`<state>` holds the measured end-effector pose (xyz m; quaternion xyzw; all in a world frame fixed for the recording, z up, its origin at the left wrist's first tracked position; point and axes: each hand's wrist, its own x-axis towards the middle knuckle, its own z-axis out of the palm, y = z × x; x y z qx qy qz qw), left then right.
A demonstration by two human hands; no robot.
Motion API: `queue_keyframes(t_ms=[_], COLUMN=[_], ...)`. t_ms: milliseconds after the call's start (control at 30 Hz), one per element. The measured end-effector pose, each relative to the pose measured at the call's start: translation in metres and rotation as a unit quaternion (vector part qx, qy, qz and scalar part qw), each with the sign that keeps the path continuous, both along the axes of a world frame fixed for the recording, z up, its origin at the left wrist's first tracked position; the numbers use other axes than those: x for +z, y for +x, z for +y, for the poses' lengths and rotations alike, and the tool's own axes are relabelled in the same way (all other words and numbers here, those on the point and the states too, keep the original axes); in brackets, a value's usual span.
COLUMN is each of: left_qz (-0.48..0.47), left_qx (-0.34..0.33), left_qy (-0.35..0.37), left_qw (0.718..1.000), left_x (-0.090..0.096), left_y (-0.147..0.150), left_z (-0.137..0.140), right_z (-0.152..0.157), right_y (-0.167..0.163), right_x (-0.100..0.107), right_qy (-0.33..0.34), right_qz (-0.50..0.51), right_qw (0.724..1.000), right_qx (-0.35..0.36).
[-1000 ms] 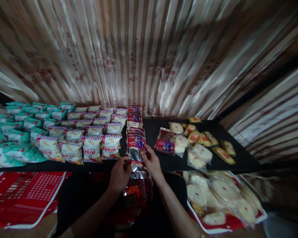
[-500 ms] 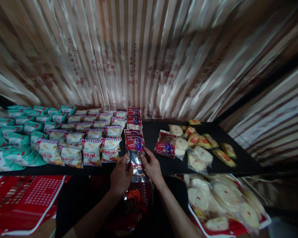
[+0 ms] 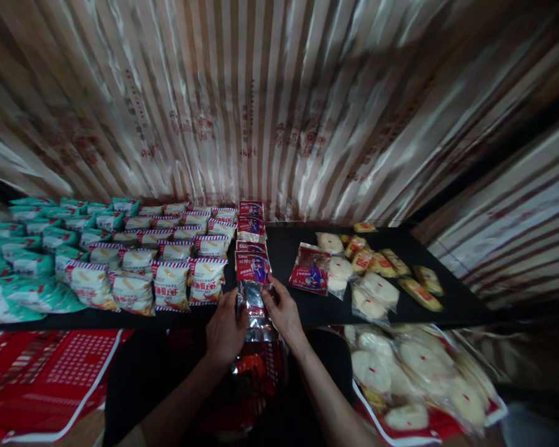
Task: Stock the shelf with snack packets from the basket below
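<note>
Both my hands grip a shiny snack packet (image 3: 255, 295) with silver foil showing, at the front edge of the black shelf. My left hand (image 3: 226, 329) has its fingers curled round the packet's left side. On the right side, my right hand (image 3: 284, 313) pinches it with thumb and fingers. Just beyond is a red and purple packet (image 3: 252, 267), and more red packets (image 3: 250, 225) stand in a column behind it. Another red packet (image 3: 310, 268) lies flat to the right. How far the held packet overlaps the one beyond is unclear.
Left of the column stand rows of white snack bags (image 3: 170, 282) and green bags (image 3: 30, 264). Round pale packaged breads (image 3: 375, 292) and yellow packets (image 3: 422, 293) lie to the right. Red baskets (image 3: 65, 372) sit below the shelf (image 3: 461, 304); a striped curtain (image 3: 270, 93) hangs behind.
The view has shifted very slightly. My hands keep their hold, and the front red packet sits a touch lower and further right between them.
</note>
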<state>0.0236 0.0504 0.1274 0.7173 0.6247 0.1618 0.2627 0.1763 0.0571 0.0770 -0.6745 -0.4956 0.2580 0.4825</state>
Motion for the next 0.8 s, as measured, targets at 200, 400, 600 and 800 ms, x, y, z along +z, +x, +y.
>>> queue_keyframes(t_ms=[200, 400, 600, 800], left_qz=[0.001, -0.117, -0.152, -0.155], left_qx=[0.013, -0.122, -0.210, -0.263], left_qy=[0.110, 0.200, 0.142, 0.133], left_qw=[0.994, 0.965, 0.955, 0.943], left_x=[0.002, -0.001, -0.005, -0.006], left_y=[-0.003, 0.004, 0.022, 0.026], left_z=[-0.009, -0.029, -0.053, -0.060], right_z=[-0.004, -0.014, -0.027, -0.026], right_y=[0.014, 0.062, 0.090, 0.102], right_x=[0.009, 0.010, -0.006, 0.001], right_qy=[0.049, 0.089, 0.029, 0.065], right_qz=[-0.091, -0.326, -0.413, -0.371], right_qw=[0.994, 0.929, 0.901, 0.913], right_qx=[-0.038, -0.153, -0.132, -0.158])
